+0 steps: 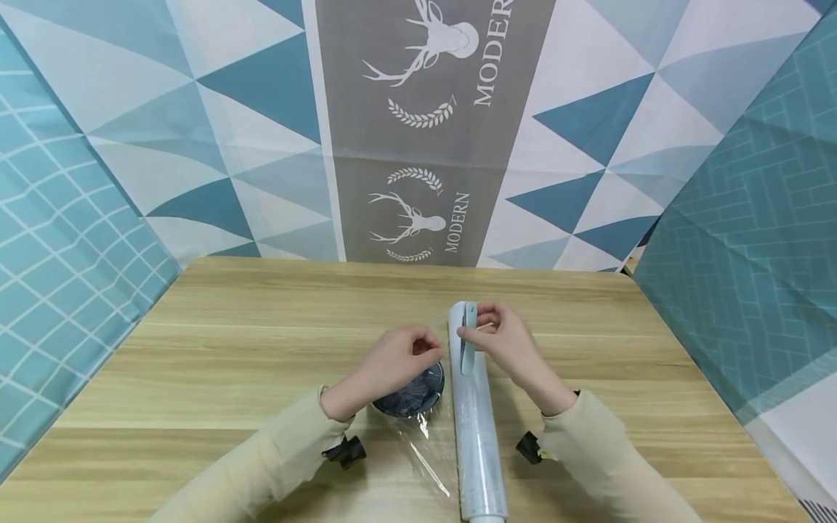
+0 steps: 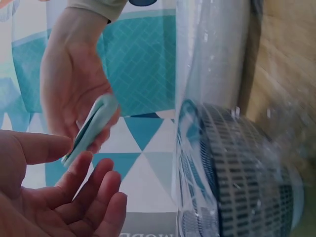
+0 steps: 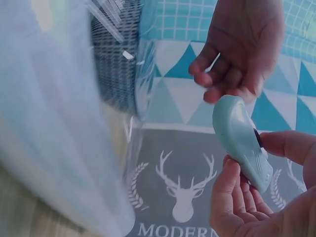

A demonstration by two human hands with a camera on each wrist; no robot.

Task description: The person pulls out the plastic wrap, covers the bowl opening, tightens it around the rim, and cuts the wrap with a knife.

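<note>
My right hand (image 1: 513,349) holds a pale mint-green utility knife (image 3: 237,133) with a black slider, thumb on one side and fingers on the other. In the head view the knife overlaps the upper part of a cling film roll (image 1: 476,436). My left hand (image 1: 392,363) hovers over a dark blue round basket (image 1: 412,396), its fingers loosely bent and nothing seen between them. Clear film (image 1: 428,447) stretches from the roll across the basket. Mesh walls of the basket show through the film in the left wrist view. No blade shows on the knife.
The wooden table (image 1: 229,349) carries the roll and basket. A patterned cloth wall (image 1: 418,131) stands behind, with teal cloth (image 1: 752,240) at the right and a blue grid cloth (image 1: 59,232) at the left. Black wrist cameras (image 1: 346,452) sit under both sleeves.
</note>
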